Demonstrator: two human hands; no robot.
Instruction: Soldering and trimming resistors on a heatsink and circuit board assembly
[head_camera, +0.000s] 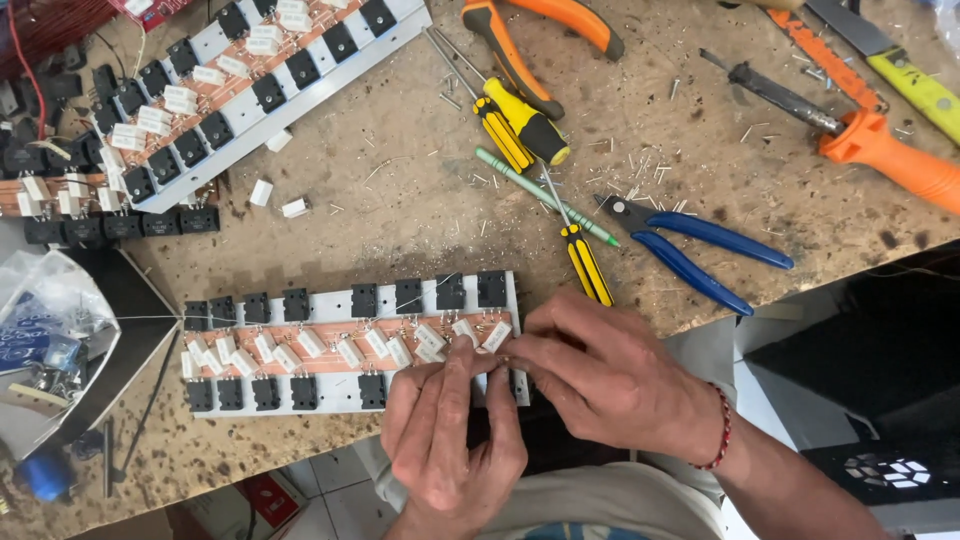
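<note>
Both the left hand (452, 432) and right hand (600, 372) pinch a white resistor (495, 336) on the board (350, 300) beneath them; too much force could, I judge, snap its thin leads.

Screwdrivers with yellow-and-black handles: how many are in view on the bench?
2. One screwdriver lies beside the orange pliers; the other lies nearer the right hand, next to the blue cutters. Clutter may hide others.

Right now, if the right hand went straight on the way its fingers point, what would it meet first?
The right hand points left along the copper-coloured circuit board. It would likely first meet the row of small white rectangular resistors, beginning with those beside its fingertips.
</note>
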